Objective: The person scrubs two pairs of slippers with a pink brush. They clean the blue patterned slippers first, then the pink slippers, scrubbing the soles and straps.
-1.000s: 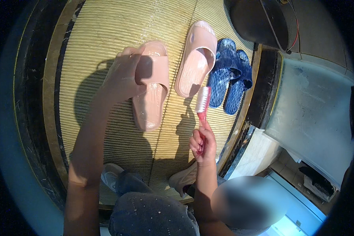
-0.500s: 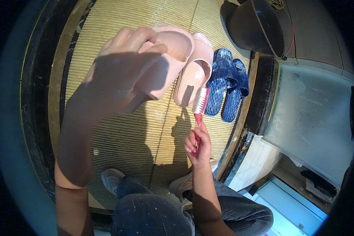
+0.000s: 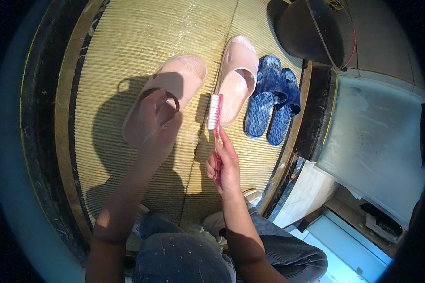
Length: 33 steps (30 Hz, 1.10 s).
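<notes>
A pink slipper (image 3: 184, 75) lies on the ribbed yellowish floor, its sole partly in shadow. My left hand (image 3: 158, 127), a little blurred, is over the slipper's foot opening with thumb and fingers apart. My right hand (image 3: 225, 162) is closed round the red handle of a scrub brush (image 3: 215, 112), whose white bristles face left. The brush head is in front of the heel end of a second pink slipper (image 3: 241, 61), which stands to the right, with pale wet-looking foam on its toe.
A pair of blue patterned slippers (image 3: 265, 99) lies right of the pink ones. Beyond them stands a dark bucket (image 3: 307, 35) with a red-edged handle. A dark stone border (image 3: 318, 113) edges the floor, with a frosted panel (image 3: 373, 137) at the right.
The pink slipper, raised in my left hand before, now lies on the floor further left. My left hand has come down and loosened. The brush has shifted left with my right hand.
</notes>
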Each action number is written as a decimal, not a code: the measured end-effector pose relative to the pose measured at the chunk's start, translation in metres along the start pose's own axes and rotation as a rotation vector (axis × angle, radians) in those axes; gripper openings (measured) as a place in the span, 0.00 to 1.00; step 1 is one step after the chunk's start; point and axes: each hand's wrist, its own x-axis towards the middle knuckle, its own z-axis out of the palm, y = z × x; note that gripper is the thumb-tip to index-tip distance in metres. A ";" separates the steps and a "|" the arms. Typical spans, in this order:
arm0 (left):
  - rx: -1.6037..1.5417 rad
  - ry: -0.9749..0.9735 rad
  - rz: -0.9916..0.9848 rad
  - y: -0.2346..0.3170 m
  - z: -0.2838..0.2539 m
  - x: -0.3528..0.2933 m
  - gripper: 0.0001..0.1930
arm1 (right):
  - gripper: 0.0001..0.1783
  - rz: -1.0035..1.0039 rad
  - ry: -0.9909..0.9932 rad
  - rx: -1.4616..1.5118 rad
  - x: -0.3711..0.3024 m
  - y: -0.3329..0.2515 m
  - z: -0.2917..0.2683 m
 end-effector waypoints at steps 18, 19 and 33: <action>-0.980 -0.089 -0.891 -0.024 0.054 0.066 0.25 | 0.24 -0.120 0.046 -0.350 0.011 0.016 0.012; -1.015 -0.092 -0.904 -0.023 0.047 0.055 0.25 | 0.24 -0.167 0.056 -0.405 0.002 0.028 0.009; -1.123 -0.187 -0.724 -0.038 0.032 0.013 0.26 | 0.24 -0.437 0.182 -0.835 0.048 0.006 0.055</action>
